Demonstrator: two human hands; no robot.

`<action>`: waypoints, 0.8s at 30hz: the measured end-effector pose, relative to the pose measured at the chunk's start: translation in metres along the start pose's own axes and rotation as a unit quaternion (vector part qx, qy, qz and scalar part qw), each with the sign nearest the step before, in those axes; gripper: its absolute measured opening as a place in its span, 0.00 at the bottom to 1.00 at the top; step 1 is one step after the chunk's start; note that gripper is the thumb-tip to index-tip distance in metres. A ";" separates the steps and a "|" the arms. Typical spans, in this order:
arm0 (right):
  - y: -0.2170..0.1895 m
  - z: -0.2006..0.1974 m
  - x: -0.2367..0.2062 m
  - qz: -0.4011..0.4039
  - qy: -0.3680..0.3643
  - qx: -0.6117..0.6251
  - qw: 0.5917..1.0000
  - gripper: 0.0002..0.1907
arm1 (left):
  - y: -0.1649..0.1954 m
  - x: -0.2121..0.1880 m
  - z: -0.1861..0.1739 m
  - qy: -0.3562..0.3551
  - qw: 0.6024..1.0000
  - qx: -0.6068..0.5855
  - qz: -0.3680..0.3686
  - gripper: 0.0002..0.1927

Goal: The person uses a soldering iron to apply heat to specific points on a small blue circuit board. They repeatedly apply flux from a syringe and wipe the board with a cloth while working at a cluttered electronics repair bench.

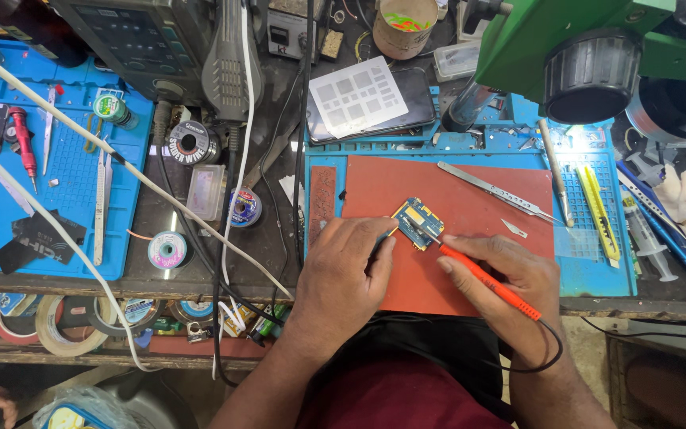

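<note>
**A:** What have I got under my hands right now?

**B:** Your left hand (341,274) rests on the red mat (470,262), fingers curled narrow around a thin dark tool whose tip reaches toward the small blue circuit board (417,223). Your right hand (510,286) grips the red-handled soldering iron (486,280) like a pen, its tip touching the board's right edge.

**A:** And the board itself?

**B:** It lies tilted on the mat, near the mat's middle, just past your fingertips.

**A:** I see clutter to the right. What's close?

**B:** Silver tweezers (495,191) lie slanted on the mat above your right hand, apart from the board. A small blade piece (514,229) sits just below them. Further right, on the blue work mat (581,270), there's a yellow utility knife (599,213) and a syringe (646,238).

**A:** Anything crowding my view?

**B:** The green microscope arm (565,40) hangs over the top right corner, covering part of the bench. The iron's black cable (545,353) loops under your right wrist.

**A:** Left side?

**B:** White cables (121,163) slant across the bench, crossing a solder wire spool (193,143) area, well apart from your hands. A phone with a stencil plate (356,97) lies above the red mat.
</note>
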State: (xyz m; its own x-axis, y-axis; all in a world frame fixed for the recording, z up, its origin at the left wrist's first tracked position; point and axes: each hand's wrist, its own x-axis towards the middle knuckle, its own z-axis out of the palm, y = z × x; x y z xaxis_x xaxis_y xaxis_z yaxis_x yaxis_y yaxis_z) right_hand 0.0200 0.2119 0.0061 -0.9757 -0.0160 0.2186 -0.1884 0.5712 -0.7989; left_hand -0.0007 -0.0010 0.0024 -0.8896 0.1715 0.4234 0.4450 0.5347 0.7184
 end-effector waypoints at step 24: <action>0.048 -0.010 -0.027 0.036 0.073 0.214 0.973 0.09 | 0.000 -0.005 -0.001 0.004 0.999 -0.033 0.023 0.29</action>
State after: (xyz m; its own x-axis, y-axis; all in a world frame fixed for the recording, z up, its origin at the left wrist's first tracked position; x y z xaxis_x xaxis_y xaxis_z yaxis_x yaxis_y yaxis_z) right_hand 0.0382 0.2485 -0.0327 -0.9678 0.1452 0.2057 -0.1801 0.1716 -0.9686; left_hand 0.0041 -0.0026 0.0014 -0.8669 0.1886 0.4614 0.4922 0.4709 0.7321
